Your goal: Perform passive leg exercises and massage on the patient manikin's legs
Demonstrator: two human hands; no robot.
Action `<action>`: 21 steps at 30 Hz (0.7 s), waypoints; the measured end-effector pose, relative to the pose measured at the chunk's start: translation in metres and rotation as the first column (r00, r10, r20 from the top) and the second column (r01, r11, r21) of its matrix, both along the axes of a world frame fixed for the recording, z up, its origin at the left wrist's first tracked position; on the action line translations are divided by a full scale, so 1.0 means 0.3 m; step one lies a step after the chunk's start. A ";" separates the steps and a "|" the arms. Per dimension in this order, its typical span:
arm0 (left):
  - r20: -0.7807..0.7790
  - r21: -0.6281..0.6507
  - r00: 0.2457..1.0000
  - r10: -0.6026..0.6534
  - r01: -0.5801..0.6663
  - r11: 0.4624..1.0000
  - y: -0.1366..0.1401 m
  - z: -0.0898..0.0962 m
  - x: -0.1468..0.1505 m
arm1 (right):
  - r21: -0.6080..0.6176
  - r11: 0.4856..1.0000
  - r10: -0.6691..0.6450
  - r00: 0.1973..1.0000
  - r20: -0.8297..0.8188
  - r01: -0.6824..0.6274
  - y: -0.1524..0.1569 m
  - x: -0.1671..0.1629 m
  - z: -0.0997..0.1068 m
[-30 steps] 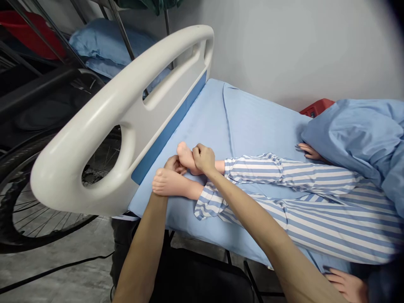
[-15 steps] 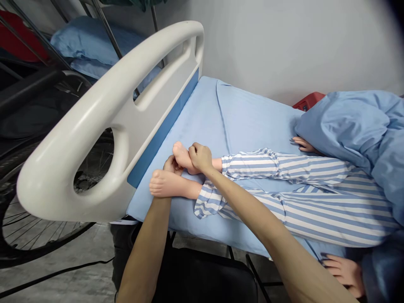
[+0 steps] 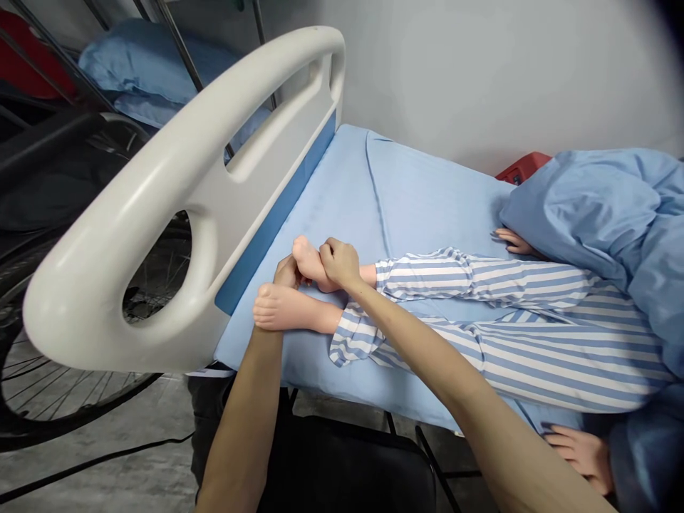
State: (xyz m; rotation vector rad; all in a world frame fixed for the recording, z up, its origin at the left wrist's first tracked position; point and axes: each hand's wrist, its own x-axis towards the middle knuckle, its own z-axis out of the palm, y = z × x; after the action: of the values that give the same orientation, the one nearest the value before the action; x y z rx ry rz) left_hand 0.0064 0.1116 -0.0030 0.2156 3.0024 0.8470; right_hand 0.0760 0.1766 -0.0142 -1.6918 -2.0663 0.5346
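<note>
Smooth, plastic-looking mannequin legs in blue-and-white striped trousers [image 3: 513,349] lie along the bed with bare feet. My right hand [image 3: 340,263] is closed over the upper side of the far foot [image 3: 307,258], near the ankle. Against the sole and toe side of that same foot is my left hand [image 3: 287,273], its fingers curled and partly hidden behind it. The near foot [image 3: 283,308] rests across my left wrist, toes pointing left.
A cream bed end board [image 3: 176,142] stands left of the feet, with a wheelchair wheel [image 3: 16,406] beyond it. Blue bedding [image 3: 598,206] covers the right side; mannequin hands [image 3: 585,456] show beside it. A red object [image 3: 524,167] sits by the wall. A black seat [image 3: 353,463] is below.
My left hand has shifted slightly left and up along the far foot's toe side. My right hand keeps its hold, and the feet lie nearly as before.
</note>
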 end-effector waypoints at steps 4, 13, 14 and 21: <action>0.033 0.002 0.999 0.028 -0.028 1.000 0.004 -0.005 -0.006 | 0.004 1.000 0.010 1.000 0.005 -0.010 0.004 0.002 -0.006; -0.009 0.063 1.000 -0.010 0.010 0.998 0.005 -0.068 -0.031 | 0.016 1.000 -0.013 1.000 -0.007 0.013 0.008 0.000 -0.023; -0.010 0.074 1.000 -0.012 0.013 0.997 0.005 -0.069 -0.030 | 0.026 1.000 -0.010 1.000 -0.011 0.010 0.007 0.000 -0.021; 0.020 0.115 0.999 -0.036 0.033 0.993 -0.005 -0.011 -0.001 | 0.015 1.000 -0.019 1.000 -0.019 0.019 0.002 0.001 -0.004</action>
State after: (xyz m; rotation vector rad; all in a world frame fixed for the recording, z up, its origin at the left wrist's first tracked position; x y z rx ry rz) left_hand 0.0063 0.1103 -0.0064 0.2572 2.9239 1.0121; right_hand 0.0761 0.1772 -0.0155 -1.6900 -2.0336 0.5257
